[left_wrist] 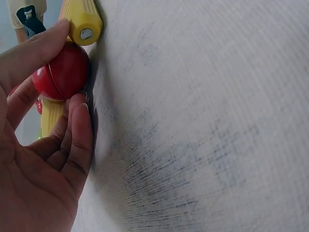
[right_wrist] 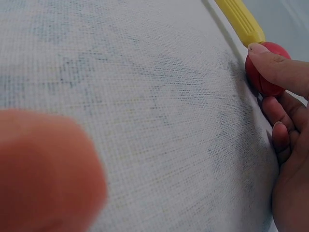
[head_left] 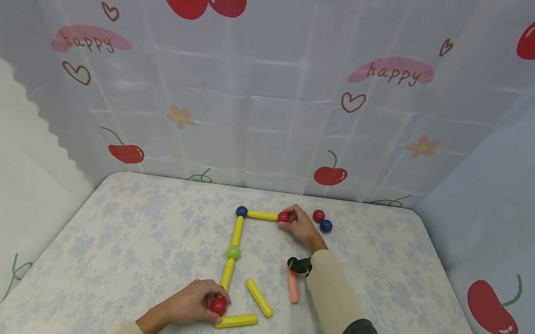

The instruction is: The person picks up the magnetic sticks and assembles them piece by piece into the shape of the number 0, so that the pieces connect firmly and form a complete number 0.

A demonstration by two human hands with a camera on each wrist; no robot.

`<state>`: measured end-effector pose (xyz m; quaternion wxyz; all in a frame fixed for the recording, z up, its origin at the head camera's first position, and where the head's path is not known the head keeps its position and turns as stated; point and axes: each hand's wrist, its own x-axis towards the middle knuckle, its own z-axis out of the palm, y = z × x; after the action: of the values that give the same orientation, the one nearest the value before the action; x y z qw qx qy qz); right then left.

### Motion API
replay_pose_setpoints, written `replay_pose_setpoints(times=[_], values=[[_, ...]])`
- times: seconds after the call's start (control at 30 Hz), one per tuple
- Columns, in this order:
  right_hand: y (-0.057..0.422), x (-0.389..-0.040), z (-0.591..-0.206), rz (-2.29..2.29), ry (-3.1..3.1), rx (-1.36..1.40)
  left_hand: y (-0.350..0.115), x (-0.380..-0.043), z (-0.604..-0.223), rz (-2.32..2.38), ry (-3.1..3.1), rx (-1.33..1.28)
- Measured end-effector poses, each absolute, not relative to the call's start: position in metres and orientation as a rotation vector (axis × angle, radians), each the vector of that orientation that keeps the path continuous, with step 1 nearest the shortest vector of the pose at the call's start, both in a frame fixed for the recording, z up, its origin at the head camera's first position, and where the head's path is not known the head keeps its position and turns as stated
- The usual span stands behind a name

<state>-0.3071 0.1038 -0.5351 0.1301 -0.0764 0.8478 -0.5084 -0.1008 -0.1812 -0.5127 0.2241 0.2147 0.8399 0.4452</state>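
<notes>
My left hand (head_left: 191, 302) grips a red ball (left_wrist: 63, 72) between thumb and fingers, at the lower end of a chain of yellow rods. Beside my left thumb, a loose yellow rod (head_left: 236, 321) with a metal tip lies very near that ball. Upward from it run a yellow rod (head_left: 227, 274), a green ball (head_left: 233, 253), a second rod (head_left: 237, 231) and a blue ball (head_left: 242, 211). A top rod (head_left: 262, 216) reaches right to another red ball (right_wrist: 268, 70), which my right hand (head_left: 301, 228) pinches. Fingers partly hide both red balls.
Another yellow rod (head_left: 259, 298) lies slantwise inside the chain's bend. An orange-pink rod (head_left: 293, 287) lies beneath the right wrist's black camera (head_left: 299, 265). Beyond the right hand sit a spare red ball (head_left: 318, 215) and a blue ball (head_left: 326, 226). A printed curtain (head_left: 270, 136) hangs behind the table.
</notes>
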Motion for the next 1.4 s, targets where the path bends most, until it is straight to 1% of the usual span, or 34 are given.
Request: replay_pose_setpoints(times=[0.43, 0.73, 0.9, 1.13, 1.27, 1.4], values=[[0.106, -0.308, -0.534, -1.445, 2.499, -0.186, -0.178, -0.111, -0.519, 1.207, 2.304, 0.546], [0.110, -0.306, -0.530, -1.376, 2.524, -0.175, -0.177, -0.113, -0.518, 1.196, 2.293, 0.610], [0.112, -0.303, -0.530, -1.332, 2.558, -0.214, -0.179, -0.112, -0.519, 1.177, 2.283, 0.632], [0.112, -0.286, -0.521, -1.298, 2.630, -0.374, -0.184, -0.113, -0.519, 1.151, 2.238, 0.613], [0.109, -0.271, -0.516, -1.218, 2.676, -0.348, -0.186, -0.112, -0.517, 1.144, 2.228, 0.598], [0.105, -0.251, -0.508, -1.164, 2.672, -0.403, -0.187, -0.112, -0.516, 1.143, 2.225, 0.592]])
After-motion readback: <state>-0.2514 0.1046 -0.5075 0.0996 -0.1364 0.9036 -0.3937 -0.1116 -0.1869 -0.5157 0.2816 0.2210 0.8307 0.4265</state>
